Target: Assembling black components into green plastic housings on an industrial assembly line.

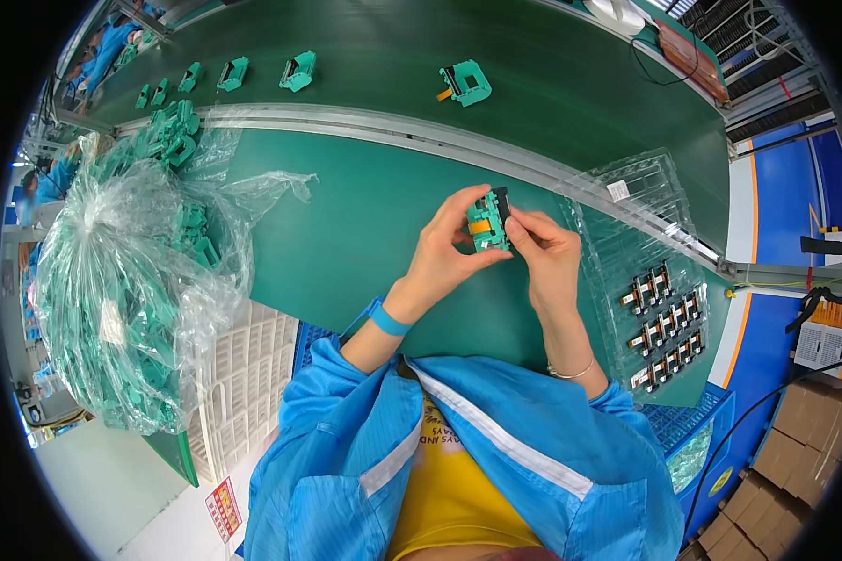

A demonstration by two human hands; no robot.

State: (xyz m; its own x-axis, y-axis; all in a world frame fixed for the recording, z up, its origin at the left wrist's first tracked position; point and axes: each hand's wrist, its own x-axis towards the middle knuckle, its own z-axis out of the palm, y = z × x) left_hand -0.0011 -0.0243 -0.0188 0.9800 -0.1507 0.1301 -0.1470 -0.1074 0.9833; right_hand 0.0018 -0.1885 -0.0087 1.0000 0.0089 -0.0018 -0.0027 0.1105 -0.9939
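While both hands, left (pixel 440 254) and right (pixel 544 251), clamp the green part (pixel 487 222), fingers hide its lower half.

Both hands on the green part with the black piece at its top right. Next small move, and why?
Probably press the black piece home with the right hand: it sits at the top edge of the green housing, which the left hand pinches over the mat. Seating depth can't be judged.
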